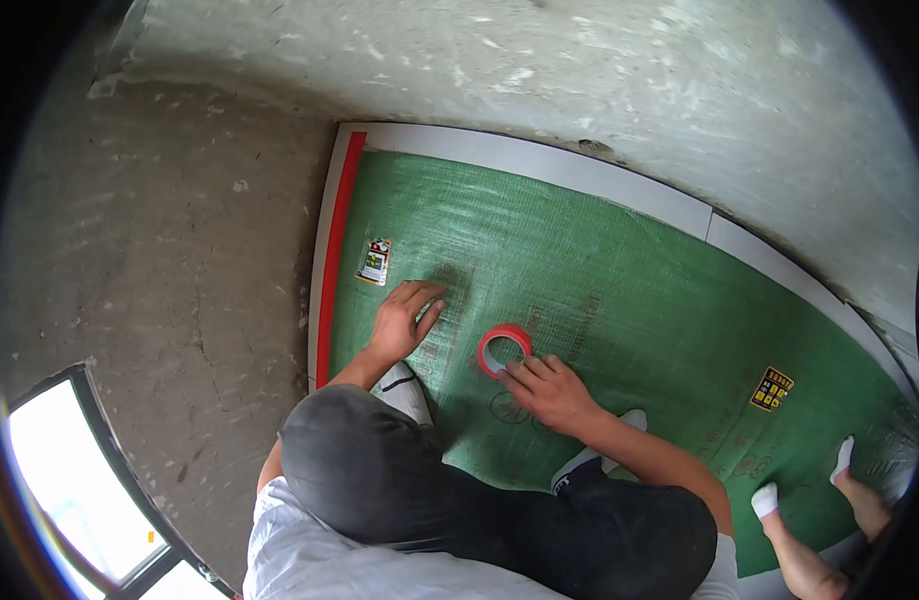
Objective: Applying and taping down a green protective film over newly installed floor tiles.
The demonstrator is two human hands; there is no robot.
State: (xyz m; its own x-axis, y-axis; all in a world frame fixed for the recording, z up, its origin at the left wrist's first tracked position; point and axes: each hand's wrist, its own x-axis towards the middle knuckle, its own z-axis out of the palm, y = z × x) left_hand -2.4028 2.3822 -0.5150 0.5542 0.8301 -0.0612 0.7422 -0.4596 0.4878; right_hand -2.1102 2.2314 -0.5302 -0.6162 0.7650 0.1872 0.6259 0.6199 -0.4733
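Observation:
A roll of red tape point(523, 337) stands out against the green sheeting point(620, 290) that covers the floor. My right hand point(555, 393) grips the near right side of its ring, fingertips at the hole. To the left, my left hand point(405, 322) hovers over or rests on the sheeting; which one I cannot tell. Its thumb is apart from the slightly bent fingers, and nothing is in it. A straight red tape strip point(342, 240) runs along the sheeting's left edge beside the white border.
Bare plaster walls meet at the left corner, behind white border tiles point(540, 165). A small printed card point(374, 262) lies near the red strip, and a black-and-yellow label point(772, 389) at the right. Another person's feet in white socks point(767, 499) are at the lower right.

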